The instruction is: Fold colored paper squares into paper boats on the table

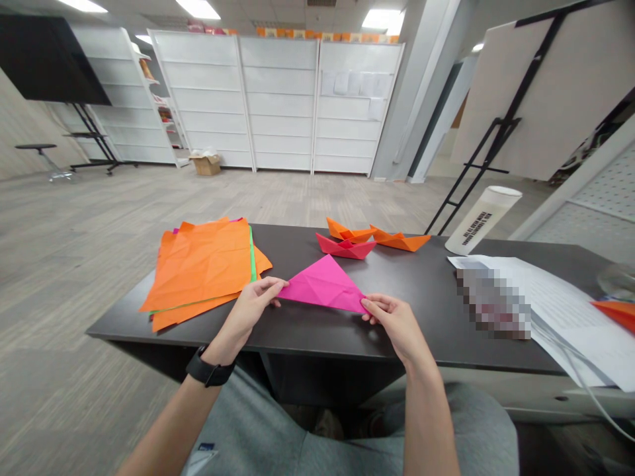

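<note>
A pink sheet of paper [322, 285], folded into a triangle with creases across it, is held just above the dark table, its peak pointing away from me. My left hand [256, 301] pinches the left corner between thumb and fingers. At the opposite corner, my right hand [389, 312] pinches the paper the same way. Beyond the triangle sit folded paper boats: a red boat [346, 247] in front, an orange boat [350, 231] behind it, and another orange boat [401, 239] to the right.
A stack of orange paper [203, 264] with green edges showing lies at the table's left. On the right stand a white cylinder [481, 221] with print, printed sheets [570, 297], a blurred-out object [493, 301] and a white cable [585, 387]. The table's front edge [317, 350] is near my lap.
</note>
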`<state>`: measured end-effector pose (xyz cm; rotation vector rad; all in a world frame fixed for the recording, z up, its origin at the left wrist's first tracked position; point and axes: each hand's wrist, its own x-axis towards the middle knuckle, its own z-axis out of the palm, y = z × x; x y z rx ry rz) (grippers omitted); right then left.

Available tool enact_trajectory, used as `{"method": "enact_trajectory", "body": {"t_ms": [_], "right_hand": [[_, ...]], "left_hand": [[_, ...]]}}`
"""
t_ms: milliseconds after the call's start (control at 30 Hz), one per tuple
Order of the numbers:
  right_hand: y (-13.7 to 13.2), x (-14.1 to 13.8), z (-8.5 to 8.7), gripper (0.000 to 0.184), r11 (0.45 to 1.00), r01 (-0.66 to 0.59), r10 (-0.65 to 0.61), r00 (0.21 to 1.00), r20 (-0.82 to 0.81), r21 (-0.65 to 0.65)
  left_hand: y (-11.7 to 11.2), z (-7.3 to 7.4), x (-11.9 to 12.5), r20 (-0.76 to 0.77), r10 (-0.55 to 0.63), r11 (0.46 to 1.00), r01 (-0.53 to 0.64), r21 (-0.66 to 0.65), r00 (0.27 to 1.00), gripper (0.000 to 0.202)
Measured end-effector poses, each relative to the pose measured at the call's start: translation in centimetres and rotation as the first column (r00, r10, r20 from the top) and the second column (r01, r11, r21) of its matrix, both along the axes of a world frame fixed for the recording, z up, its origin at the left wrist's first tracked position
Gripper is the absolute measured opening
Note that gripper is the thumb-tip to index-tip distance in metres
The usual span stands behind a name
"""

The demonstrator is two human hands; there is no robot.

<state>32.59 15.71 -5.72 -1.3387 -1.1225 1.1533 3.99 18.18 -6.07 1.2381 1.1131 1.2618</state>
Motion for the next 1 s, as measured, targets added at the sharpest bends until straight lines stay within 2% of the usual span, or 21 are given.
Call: {"method": "enact_trajectory", "body": {"t_ms": [200,367,567,833,1000], "right_hand": [[-0.03,0.03,-0.12,0.044,1.0,-0.021,0.022,1.0,-0.021,0.011],[-0.2,0.23,-0.11,0.043,0.997,-0.077,0.078,0.996,-0.05,0.025],[-0.35,0.68,-0.19,0.039,0.992,-0.122,0.123,0.992,-0.005,0.041],[-0.31,0.94,-0.25,0.039,0.991,-0.133,0.132,0.991,0.012,0.034],[-0.17,0.79,-0.02,0.032,0.986,-0.162,0.162,0.987,0.015,0.041]], "left_hand": [[-0.07,-0.39,-0.35,0.045,-0.019,1.0,0.019,0.005,0.999,0.043],[-0.05,-0.31,-0.42,0.038,-0.074,0.997,0.075,-0.02,0.997,0.033],[-0.38,0.19,-0.09,0.032,-0.139,0.986,0.141,-0.087,0.99,0.038],[-0.33,-0.04,-0.32,0.039,-0.107,0.984,0.111,-0.141,0.994,0.043],[-0.41,0.04,-0.17,0.097,-0.105,0.987,0.116,-0.111,0.99,0.039]]}}
